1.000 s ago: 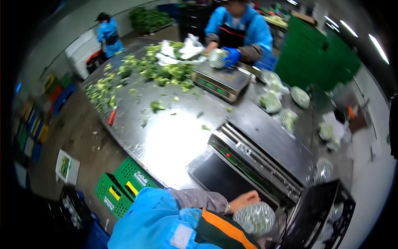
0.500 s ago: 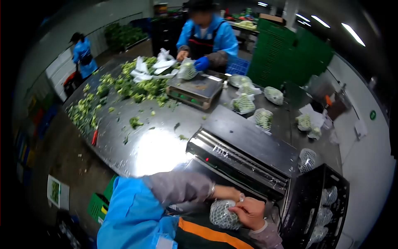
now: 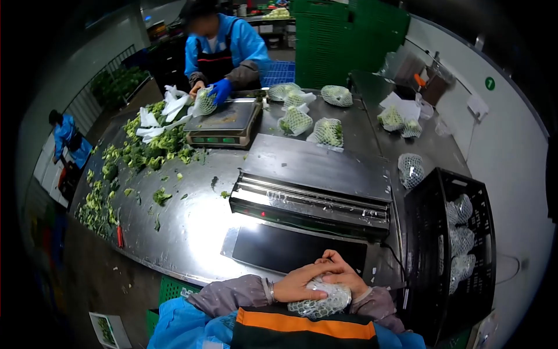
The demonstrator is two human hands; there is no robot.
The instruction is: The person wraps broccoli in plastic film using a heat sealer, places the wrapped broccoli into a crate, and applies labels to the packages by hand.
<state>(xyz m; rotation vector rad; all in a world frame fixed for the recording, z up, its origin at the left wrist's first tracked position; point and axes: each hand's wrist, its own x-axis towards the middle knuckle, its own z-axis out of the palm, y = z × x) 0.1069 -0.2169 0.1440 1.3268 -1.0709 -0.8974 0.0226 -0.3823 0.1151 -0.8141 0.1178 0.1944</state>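
Note:
Close to my apron, a broccoli head in a white foam net [image 3: 325, 303] with shiny clear film over it sits between my hands. My left hand [image 3: 297, 285] wraps over its top and left side, thumb lying across the net. From the right, my right hand [image 3: 347, 276] curls around the upper end, its fingers overlapping those of the left. Part of the pack is hidden under both hands. Just beyond lies the dark flat pad of a wrapping machine [image 3: 296, 247], whose long metal bar [image 3: 308, 200] has a small red light.
Black crate [image 3: 412, 250] with several netted packs stands right. More netted broccoli [image 3: 329, 132] lies behind the machine. A co-worker in blue [image 3: 226, 46] holds a netted head over a scale [image 3: 224, 119]. Loose broccoli [image 3: 154, 152] and a red-handled knife [image 3: 120, 235] lie left.
My left hand has moved onto the pack's top and now meets my right hand there; before, its wrist crossed behind. The head view has turned, shifting the table leftward and up.

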